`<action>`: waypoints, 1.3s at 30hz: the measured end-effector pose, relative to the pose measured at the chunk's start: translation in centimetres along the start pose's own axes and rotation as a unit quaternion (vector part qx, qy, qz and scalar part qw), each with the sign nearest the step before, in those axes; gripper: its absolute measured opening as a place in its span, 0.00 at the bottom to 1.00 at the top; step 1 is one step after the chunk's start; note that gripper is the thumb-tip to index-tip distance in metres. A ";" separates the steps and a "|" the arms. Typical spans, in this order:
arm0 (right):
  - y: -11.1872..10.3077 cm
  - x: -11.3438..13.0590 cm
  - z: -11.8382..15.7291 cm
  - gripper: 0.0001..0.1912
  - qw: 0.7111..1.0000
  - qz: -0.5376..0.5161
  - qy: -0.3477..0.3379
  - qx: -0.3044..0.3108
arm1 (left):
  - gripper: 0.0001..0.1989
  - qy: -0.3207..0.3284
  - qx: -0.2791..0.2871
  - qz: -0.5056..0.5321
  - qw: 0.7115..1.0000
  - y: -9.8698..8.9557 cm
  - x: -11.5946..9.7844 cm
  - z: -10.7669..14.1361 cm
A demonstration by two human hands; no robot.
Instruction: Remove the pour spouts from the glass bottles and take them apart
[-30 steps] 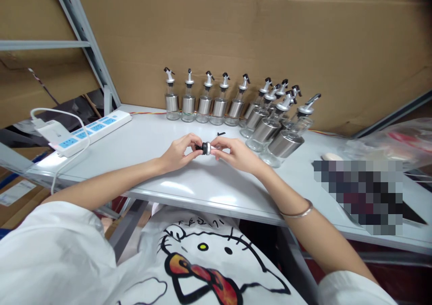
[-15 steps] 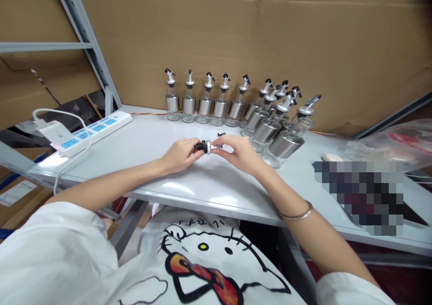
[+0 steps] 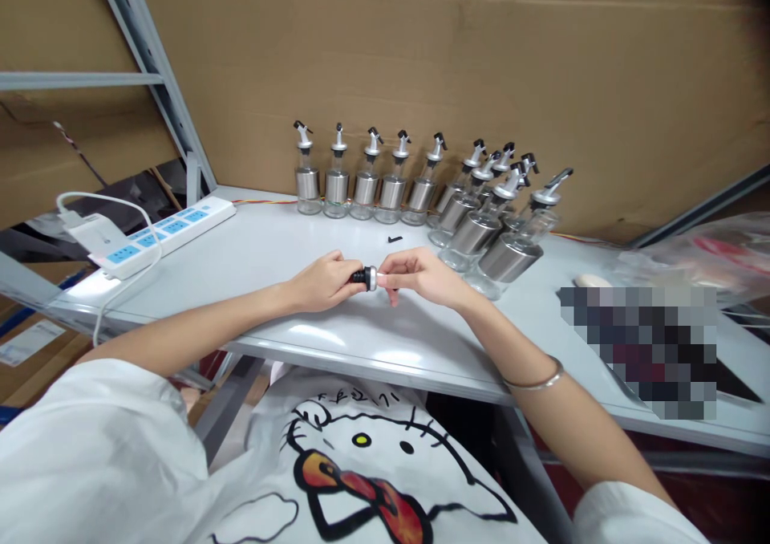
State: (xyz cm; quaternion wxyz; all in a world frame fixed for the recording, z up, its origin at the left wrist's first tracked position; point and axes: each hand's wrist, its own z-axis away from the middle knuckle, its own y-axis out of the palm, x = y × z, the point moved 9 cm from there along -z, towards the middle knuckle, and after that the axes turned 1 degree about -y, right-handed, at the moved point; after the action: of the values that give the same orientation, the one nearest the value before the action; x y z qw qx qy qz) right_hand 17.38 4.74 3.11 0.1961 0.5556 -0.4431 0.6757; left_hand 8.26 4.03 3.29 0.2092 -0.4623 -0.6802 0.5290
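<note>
Between my hands lies a pourer stopper (image 3: 368, 278), held sideways, with a black ribbed plug on the left and a silver collar on the right. My left hand (image 3: 325, 282) is closed on the plug end. The fingers of my right hand (image 3: 421, 278) pinch the spout side by the collar and hide most of the spout. Just beyond my hands a small black lever piece (image 3: 395, 239) rests on the table (image 3: 265, 243), touched by neither hand.
Several glass oil bottles with steel sleeves (image 3: 394, 189) line the back, and a closer cluster (image 3: 475, 227) stands beyond my right hand. A white power strip (image 3: 174, 235) with a cable lies on the left. At the right are a plastic bag (image 3: 710, 255) and a blurred-out dark item (image 3: 650, 351).
Both hands have come slightly nearer with the stopper. My right fingers have shifted round the spout, and the small black lever piece behind them now shows fully.
</note>
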 end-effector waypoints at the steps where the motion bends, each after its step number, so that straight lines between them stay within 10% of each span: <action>1: 0.1 0.0 0.0 0.20 1.000 -0.002 -0.004 0.003 | 0.15 -0.002 -0.003 0.005 1.000 0.0 0.1 0.0; 18: -1.3 3.9 1.0 0.18 0.942 0.238 -0.205 -0.121 | 0.27 -0.001 -0.026 0.070 0.997 -0.4 0.9 0.3; 29: -0.5 1.0 0.1 0.17 0.994 0.086 -0.055 -0.043 | 0.29 -0.038 -0.040 0.057 0.997 0.1 1.6 0.2; 39: -0.2 1.1 0.0 0.18 0.991 0.103 -0.077 -0.032 | 0.30 -0.001 -0.018 0.118 0.993 0.2 1.2 0.0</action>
State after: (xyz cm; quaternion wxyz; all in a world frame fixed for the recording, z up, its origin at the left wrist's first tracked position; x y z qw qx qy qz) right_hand 17.21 4.55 4.20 0.1086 0.5510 -0.5325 0.6332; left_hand 7.80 5.08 2.84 0.1364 -0.5425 -0.6303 0.5384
